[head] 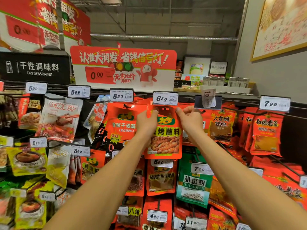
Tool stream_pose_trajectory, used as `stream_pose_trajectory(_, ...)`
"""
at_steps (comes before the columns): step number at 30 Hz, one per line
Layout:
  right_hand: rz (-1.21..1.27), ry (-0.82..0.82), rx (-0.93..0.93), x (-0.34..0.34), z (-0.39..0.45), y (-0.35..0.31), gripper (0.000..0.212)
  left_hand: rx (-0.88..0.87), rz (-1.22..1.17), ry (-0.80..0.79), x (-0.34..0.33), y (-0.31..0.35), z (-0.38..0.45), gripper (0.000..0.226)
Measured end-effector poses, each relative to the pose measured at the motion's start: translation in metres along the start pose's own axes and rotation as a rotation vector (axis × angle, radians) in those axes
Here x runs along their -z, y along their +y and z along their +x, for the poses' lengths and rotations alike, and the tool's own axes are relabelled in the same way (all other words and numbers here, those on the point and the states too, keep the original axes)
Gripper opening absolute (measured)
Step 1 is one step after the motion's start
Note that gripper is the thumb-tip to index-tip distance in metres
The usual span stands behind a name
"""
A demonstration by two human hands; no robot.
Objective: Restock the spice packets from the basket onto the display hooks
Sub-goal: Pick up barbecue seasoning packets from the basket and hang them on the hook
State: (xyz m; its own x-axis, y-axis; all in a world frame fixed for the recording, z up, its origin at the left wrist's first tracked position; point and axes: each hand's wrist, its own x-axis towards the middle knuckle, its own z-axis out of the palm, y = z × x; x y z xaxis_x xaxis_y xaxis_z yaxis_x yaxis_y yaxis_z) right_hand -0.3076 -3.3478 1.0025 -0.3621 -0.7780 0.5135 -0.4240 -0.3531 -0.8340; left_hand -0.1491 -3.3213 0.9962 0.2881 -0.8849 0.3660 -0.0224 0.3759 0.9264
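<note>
A red spice packet [165,135] with yellow lettering and a picture of grilled food hangs upright in front of the display. My left hand [146,122] pinches its upper left corner and my right hand [189,118] pinches its upper right corner. The packet's hang hole [165,109] sits just below the white 6.80 price tag [165,98] at the tip of a display hook. Whether the hook passes through the hole is hidden. The basket is out of view.
Rows of hooks carry other packets: a red one [123,123] at the left, red pepper packets [221,125] at the right, a green pepper-powder packet [193,185] below. Price tags stick out at each hook's tip. A red promo sign [123,68] stands above.
</note>
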Motion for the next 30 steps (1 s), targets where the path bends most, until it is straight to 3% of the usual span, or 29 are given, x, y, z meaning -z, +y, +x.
stream_pose_trajectory(7,-0.190,0.003,-0.022,-0.004,0.001,-0.002,0.026,0.042,0.044,0.028,-0.002,-0.007,0.013,0.032)
stream_pose_trajectory(11,-0.081,-0.037,0.001,-0.002,-0.013,0.013,0.027,-0.065,0.260,0.073,0.006,-0.019,0.005,0.018)
stream_pose_trajectory(15,-0.115,-0.011,0.128,-0.007,-0.027,0.029,0.033,-0.181,0.624,0.076,0.010,-0.044,-0.006,0.055)
stream_pose_trajectory(17,-0.134,0.019,0.113,-0.011,-0.020,0.027,0.040,-0.143,0.598,0.081,0.003,-0.041,-0.005,0.050)
stream_pose_trajectory(20,-0.190,-0.035,-0.081,-0.017,-0.003,0.027,0.032,-0.057,0.600,0.092,-0.009,-0.030,0.005,0.021)
stream_pose_trajectory(22,-0.149,-0.059,-0.182,-0.020,0.006,0.028,0.032,0.000,0.625,0.091,-0.014,-0.027,0.011,0.016)
stream_pose_trajectory(26,-0.105,0.008,-0.221,-0.024,0.021,0.023,0.036,0.040,0.612,0.081,-0.022,-0.027,0.015,0.025)
stream_pose_trajectory(27,-0.122,-0.011,-0.220,-0.024,0.022,0.023,0.025,0.042,0.594,0.074,-0.022,-0.028,0.015,0.029)
stream_pose_trajectory(30,-0.217,-0.079,-0.168,-0.019,0.018,0.024,0.034,0.031,0.517,0.015,-0.012,-0.031,0.015,0.044)
